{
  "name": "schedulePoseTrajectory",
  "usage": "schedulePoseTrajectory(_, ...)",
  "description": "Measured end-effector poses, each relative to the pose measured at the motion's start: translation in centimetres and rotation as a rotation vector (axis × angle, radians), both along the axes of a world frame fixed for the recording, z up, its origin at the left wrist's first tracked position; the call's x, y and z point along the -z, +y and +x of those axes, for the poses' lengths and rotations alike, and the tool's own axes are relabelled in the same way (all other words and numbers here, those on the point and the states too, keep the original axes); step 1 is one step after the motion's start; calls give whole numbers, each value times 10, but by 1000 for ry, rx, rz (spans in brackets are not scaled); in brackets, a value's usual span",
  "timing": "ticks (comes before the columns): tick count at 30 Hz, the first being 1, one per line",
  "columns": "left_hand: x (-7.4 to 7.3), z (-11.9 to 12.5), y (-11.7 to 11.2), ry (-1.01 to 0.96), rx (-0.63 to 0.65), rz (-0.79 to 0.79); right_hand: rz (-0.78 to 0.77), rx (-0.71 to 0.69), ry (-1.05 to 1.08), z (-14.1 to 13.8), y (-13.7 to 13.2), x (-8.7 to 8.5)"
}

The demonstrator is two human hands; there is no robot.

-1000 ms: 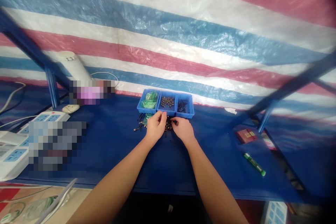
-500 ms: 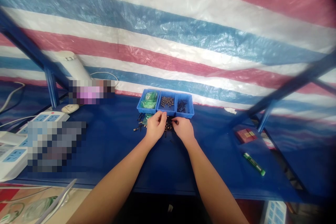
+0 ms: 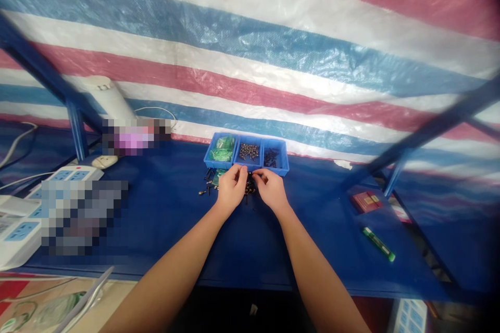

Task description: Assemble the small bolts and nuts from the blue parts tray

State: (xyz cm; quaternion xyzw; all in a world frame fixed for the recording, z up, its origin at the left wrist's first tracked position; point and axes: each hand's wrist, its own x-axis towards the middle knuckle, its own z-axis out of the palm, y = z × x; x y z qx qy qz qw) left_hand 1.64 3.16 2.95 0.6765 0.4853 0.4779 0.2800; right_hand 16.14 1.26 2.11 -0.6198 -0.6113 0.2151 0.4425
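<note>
Currently, the left hand (image 3: 232, 186) and the right hand (image 3: 270, 186) sit side by side over a blue table (image 3: 320, 239), just short of 3 blue bins (image 3: 253, 167) in 1 row. Between the hands lies 1 loose pile (image 3: 250, 188) of dark and brass-coloured pieces, too small and crowded to count. Of the 2 hands, the left has its fingers curled and thumb against the index finger; whether anything is inside, I cannot tell. The right has thumb and index fingertips close together at the pile's edge, and I cannot tell whether they pinch a piece. Just left of the left hand lie 1 green packet (image 3: 219, 175), partly covered by it, and scattered pieces (image 3: 208, 189). Beyond the left hand, 1 bin holds green bags (image 3: 222, 154); beyond the gap, 1 holds many brass-coloured fittings (image 3: 249, 152); beyond the right hand, 1 holds black screw-like parts (image 3: 271, 157). Well right of the right hand lie 1 red box (image 3: 365, 201) and 1 green tube (image 3: 378, 244). Far left of the left hand is 1 white power strip (image 3: 27, 221).
</note>
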Motion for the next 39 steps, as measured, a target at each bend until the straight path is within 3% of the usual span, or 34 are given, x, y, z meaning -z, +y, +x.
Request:
schedulePoseTrajectory(4,0,1,2,-53,-2,34,-9,-21,421,-4,2,-2)
schedulePoseTrajectory(7,2,2,3,-47,104,38,-50,-78,700,-7,2,-4)
schedulePoseTrajectory(12,5,4,2,-75,204,-7,-80,-155,931,-10,0,-6)
schedulePoseTrajectory(17,1,3,1,-96,211,19,-76,-145,877,-10,0,-6)
schedulePoseTrajectory(23,2,2,2,-16,162,7,21,-79,585,-10,-1,-9)
schedulePoseTrajectory(29,3,0,3,75,96,23,74,-138,420,-12,-7,-13)
schedulePoseTrajectory(33,2,0,2,47,94,-4,75,-143,417,-12,-6,-12)
schedulePoseTrajectory(39,-1,3,0,-149,144,-47,56,-82,527,-10,-1,-7)
